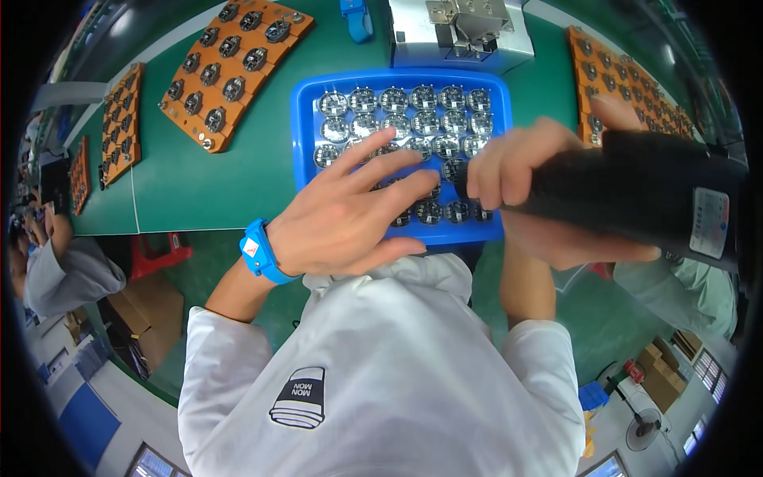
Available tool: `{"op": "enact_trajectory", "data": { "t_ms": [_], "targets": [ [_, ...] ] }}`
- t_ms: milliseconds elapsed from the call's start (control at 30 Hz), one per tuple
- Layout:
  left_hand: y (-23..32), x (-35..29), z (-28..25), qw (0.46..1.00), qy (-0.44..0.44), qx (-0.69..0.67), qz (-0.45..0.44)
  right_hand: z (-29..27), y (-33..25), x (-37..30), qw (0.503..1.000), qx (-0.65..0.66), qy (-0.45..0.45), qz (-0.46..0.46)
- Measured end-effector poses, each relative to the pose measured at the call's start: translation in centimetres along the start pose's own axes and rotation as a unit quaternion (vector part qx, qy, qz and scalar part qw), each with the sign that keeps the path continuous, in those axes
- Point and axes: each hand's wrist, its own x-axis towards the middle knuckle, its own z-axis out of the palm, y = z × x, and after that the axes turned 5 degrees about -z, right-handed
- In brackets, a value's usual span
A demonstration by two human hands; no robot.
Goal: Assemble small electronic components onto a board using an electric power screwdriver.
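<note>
A blue plastic tray (301,119) lies at the table's near edge, with rows of small round electronic parts (424,97), dark and silvery, inside it. Over its lower left part reaches my left hand (338,222), fingers spread, palm down. Its fingertips are over the parts; whether they touch any I cannot tell. It covers several parts. My right hand (528,163), slightly blurred, is closed around a bulky black handheld tool (628,191) with a pale label. The tool's narrow end points left at parts on the tray's right side. A blue strap (258,250) circles my left wrist.
Orange boards holding round parts stand on the green table: a large one (230,71) at left, smaller ones beyond, and another (620,79) at right. Behind the tray is a metal fixture (469,36); a blue strap (357,20) lies beside it. Other people sit on both sides.
</note>
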Motion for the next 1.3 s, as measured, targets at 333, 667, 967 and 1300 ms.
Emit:
{"op": "enact_trajectory", "data": {
  "t_ms": [333, 667, 967, 1300],
  "targets": [
    [0.0, 0.0, 0.0, 0.999, -0.012, 0.028, 0.019, -0.1, 0.9, 0.0, 0.999, -0.033, -0.024, 0.024],
    [0.0, 0.1, 0.0, 1.0, -0.018, 0.01, 0.01, 1.4, -0.5, 0.6, 0.978, -0.134, 0.025, 0.155],
    [0.1, 0.0, 0.3, 1.0, -0.004, 0.009, 0.011, 0.7, 0.4, 0.4, 0.983, -0.131, 0.04, 0.125],
    [-0.4, -0.3, 0.4, 1.0, -0.015, -0.019, -0.005, -1.2, 3.7, 1.0, 0.994, 0.002, -0.112, -0.006]
  ]
}}
